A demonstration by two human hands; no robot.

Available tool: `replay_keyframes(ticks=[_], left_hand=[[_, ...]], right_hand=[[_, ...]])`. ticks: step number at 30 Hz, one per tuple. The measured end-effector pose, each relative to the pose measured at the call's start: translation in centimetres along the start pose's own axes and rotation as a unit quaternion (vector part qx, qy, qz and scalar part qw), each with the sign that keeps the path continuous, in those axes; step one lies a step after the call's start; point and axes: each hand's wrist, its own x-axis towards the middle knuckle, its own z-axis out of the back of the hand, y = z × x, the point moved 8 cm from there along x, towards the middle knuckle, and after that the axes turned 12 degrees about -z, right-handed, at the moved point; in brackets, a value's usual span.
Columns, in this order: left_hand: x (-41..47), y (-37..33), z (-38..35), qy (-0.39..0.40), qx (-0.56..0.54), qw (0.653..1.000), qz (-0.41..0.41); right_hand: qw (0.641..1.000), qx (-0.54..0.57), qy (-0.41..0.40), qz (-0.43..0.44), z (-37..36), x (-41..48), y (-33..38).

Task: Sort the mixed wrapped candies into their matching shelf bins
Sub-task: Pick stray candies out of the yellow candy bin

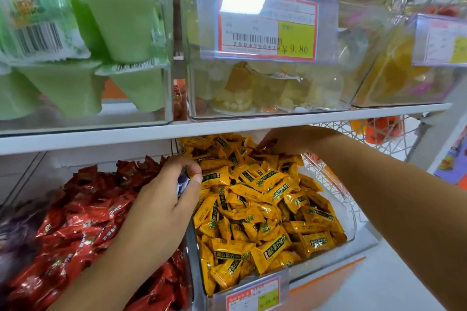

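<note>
A clear bin [364, 240] on the lower shelf is heaped with yellow wrapped candies [257, 199]. To its left lies a pile of red wrapped candies [83, 214], with dark purple ones [15, 230] at the far left edge. My left hand [166, 192] hovers over the divide between the red and yellow piles, fingers closed on a purple-and-white wrapped candy [182, 182]. My right hand [285, 142] reaches to the back of the yellow bin, under the upper shelf, fingers down among the candies; what it holds is hidden.
The white upper shelf board [227, 125] runs just above my right hand. On it stand clear bins of green jelly cups [116, 28], pale jelly cups [252, 91] behind a price tag [267, 25], and orange ones [394, 70]. A wire basket [386, 134] stands at right.
</note>
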Motion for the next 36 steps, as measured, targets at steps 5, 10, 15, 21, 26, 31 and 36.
replay_keyframes(ticks=[5,10,15,21,26,31,36], left_hand=[[0.0,0.1,0.0,0.006,-0.001,1.000,-0.004],[-0.2,-0.3,-0.1,0.016,-0.003,1.000,-0.004],[-0.5,-0.3,0.1,0.024,-0.010,1.000,0.015],[-1.7,-0.3,1.3,0.036,-0.010,0.999,0.026],[-2.7,0.4,3.1,0.031,-0.012,0.998,0.060],[-3.8,2.2,6.6,-0.018,-0.013,0.995,0.100],[-5.1,2.4,8.2,-0.024,-0.011,0.994,0.107]], right_hand=[[1.000,0.008,0.016,-0.010,-0.6,-0.4,0.5],[0.999,0.021,-0.035,-0.005,-1.4,-1.7,1.3],[0.994,0.057,-0.088,-0.038,-1.6,-2.6,1.1],[0.909,0.357,-0.211,-0.036,2.0,-6.3,-0.8],[0.868,0.455,-0.200,-0.006,1.8,-10.3,2.0],[0.873,0.440,-0.197,0.069,1.1,-11.9,10.2],[0.891,0.383,-0.172,0.172,1.4,-11.8,19.2]])
